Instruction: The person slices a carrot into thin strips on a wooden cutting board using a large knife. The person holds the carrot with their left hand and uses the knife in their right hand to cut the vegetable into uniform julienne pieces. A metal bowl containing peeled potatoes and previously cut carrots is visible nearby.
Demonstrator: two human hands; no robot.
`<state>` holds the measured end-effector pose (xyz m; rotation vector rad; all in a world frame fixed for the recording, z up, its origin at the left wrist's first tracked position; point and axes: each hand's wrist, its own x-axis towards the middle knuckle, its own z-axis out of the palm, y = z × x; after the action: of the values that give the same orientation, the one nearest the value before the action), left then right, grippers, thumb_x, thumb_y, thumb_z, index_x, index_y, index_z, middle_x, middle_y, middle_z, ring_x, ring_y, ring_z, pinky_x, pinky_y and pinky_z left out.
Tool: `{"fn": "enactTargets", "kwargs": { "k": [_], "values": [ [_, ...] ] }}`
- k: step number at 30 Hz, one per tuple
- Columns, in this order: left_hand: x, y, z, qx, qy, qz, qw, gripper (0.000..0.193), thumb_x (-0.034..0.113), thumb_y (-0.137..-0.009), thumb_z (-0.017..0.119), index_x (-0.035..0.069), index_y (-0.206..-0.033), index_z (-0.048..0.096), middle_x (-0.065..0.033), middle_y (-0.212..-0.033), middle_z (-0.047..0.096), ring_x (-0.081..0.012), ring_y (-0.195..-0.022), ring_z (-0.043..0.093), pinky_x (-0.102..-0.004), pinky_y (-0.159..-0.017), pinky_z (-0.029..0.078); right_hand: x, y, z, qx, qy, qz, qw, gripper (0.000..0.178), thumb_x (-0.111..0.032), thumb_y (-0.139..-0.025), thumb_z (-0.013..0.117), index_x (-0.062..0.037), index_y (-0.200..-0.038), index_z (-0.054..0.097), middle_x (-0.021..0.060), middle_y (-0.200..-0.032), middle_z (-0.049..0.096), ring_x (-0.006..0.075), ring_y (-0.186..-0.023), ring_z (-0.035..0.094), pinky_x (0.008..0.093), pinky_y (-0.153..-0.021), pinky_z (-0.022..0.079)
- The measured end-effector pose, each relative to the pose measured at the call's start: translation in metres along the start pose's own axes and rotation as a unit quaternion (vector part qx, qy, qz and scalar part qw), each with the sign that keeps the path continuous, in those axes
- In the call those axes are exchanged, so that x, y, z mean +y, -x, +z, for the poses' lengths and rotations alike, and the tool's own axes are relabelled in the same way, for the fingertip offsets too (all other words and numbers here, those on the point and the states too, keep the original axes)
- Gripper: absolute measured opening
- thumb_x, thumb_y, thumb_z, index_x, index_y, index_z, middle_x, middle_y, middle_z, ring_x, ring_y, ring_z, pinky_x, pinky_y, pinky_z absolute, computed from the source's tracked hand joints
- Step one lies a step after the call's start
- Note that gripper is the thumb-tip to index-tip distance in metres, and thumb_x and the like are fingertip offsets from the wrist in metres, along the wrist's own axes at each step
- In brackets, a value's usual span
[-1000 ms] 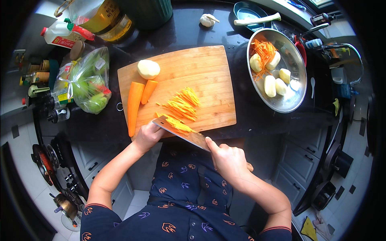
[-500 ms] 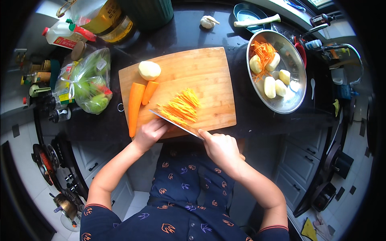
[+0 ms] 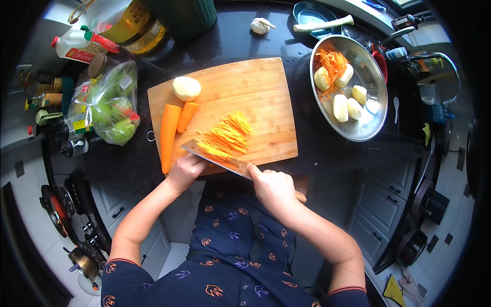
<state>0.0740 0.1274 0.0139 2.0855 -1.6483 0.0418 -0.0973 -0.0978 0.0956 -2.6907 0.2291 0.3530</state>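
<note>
My right hand (image 3: 274, 189) is closed round the wooden handle of a broad-bladed kitchen knife (image 3: 191, 146). The blade slants across the front edge of the wooden cutting board (image 3: 266, 87), touching a heap of orange carrot strips (image 3: 228, 134) on its far side. On the near side of the blade my left hand (image 3: 186, 172) has its fingers curled in close; the blade partly covers the fingertips, and what they hold is hidden. A long peeled carrot (image 3: 170, 135) and a shorter carrot piece (image 3: 187, 116) lie at the board's left, below a peeled potato (image 3: 186, 88).
A metal basin (image 3: 368, 123) at right holds peeled potatoes and carrot shreds. Behind the board lie a garlic bulb (image 3: 261, 25) and a peeler (image 3: 325, 24) across a teal dish. At left are a bag of green vegetables (image 3: 110, 105) and an oil jug (image 3: 146, 38).
The knife blade has tilted, so more of its flat face shows, and its tip sits slightly farther left. Both hands stay close to the board's front edge. The whole view has shifted a little.
</note>
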Motion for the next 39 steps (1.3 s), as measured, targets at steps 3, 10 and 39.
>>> {"fn": "enactTargets", "kwargs": {
  "k": [3,10,39],
  "values": [
    [0.002,-0.006,-0.001,-0.012,0.012,-0.019,1.000,0.019,0.009,-0.078,0.075,0.009,-0.096,0.074,-0.0038,-0.092,0.071,-0.0222,-0.087,0.071,-0.0330,-0.067,0.061,0.005,-0.010,-0.002,0.003,-0.025,-0.017,1.000,0.014,-0.011,-0.089,0.059,-0.0074,-0.103,0.063,0.0148,-0.068,0.069,0.0313,-0.060,0.071,0.0427,-0.052,0.056],
    [0.007,-0.005,-0.005,-0.014,-0.005,-0.009,1.000,0.021,0.008,-0.078,0.075,0.007,-0.098,0.074,-0.0052,-0.100,0.071,-0.0230,-0.092,0.071,-0.0333,-0.066,0.061,0.007,0.013,-0.034,-0.029,-0.024,-0.009,0.999,0.019,-0.011,-0.091,0.058,-0.0081,-0.109,0.064,0.0137,-0.066,0.067,0.0313,-0.060,0.071,0.0423,-0.052,0.056],
    [0.007,-0.003,-0.002,0.015,0.020,-0.022,0.999,0.017,0.006,-0.075,0.075,0.005,-0.093,0.076,-0.0084,-0.097,0.073,-0.0269,-0.090,0.072,-0.0350,-0.067,0.061,0.005,0.009,-0.028,-0.076,-0.029,0.018,0.997,0.013,-0.009,-0.090,0.058,-0.0074,-0.102,0.062,0.0165,-0.068,0.069,0.0346,-0.062,0.071,0.0454,-0.054,0.057]
  ]
}}
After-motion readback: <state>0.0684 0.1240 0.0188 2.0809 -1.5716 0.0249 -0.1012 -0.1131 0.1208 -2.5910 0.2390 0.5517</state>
